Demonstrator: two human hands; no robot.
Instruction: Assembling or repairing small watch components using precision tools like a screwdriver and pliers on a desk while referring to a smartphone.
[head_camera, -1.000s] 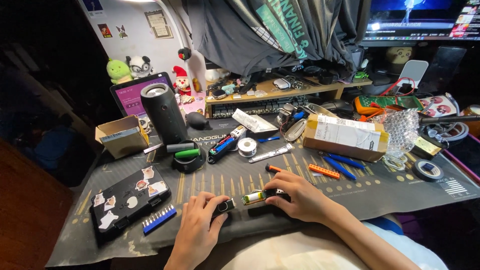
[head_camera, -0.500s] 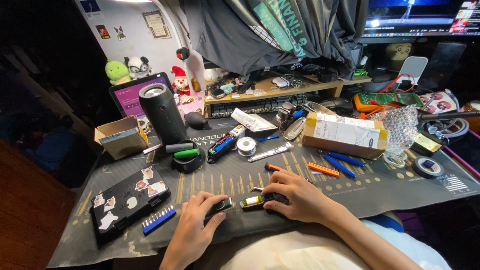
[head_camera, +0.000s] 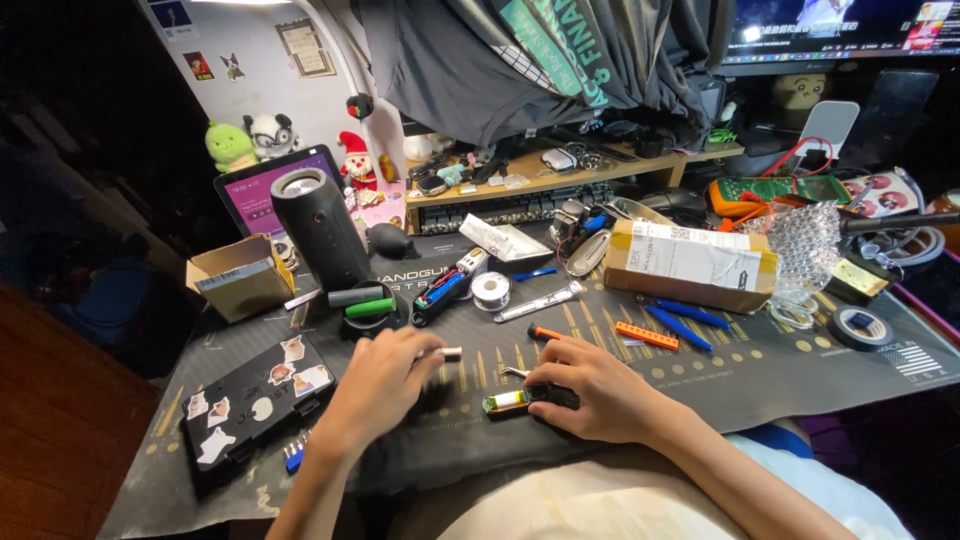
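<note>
Cluttered dark desk mat (head_camera: 700, 385); left hand (head_camera: 385, 385) grip pinches a small silver piece (head_camera: 450, 353), right hand (head_camera: 595, 395) clasps a green-yellow gadget (head_camera: 508, 402).

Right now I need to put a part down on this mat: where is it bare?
Bare mat lies in front of the cardboard box, between the orange bar and the tape roll. A narrower strip runs left of the left hand, beside the stickered black case. Behind the hands, around the black cylinder speaker, it is crowded.

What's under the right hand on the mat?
Under the right hand lies a small device with a yellow-green end sticking out left. Its dark other end is covered by the fingers, so its whole shape cannot be seen.
</note>
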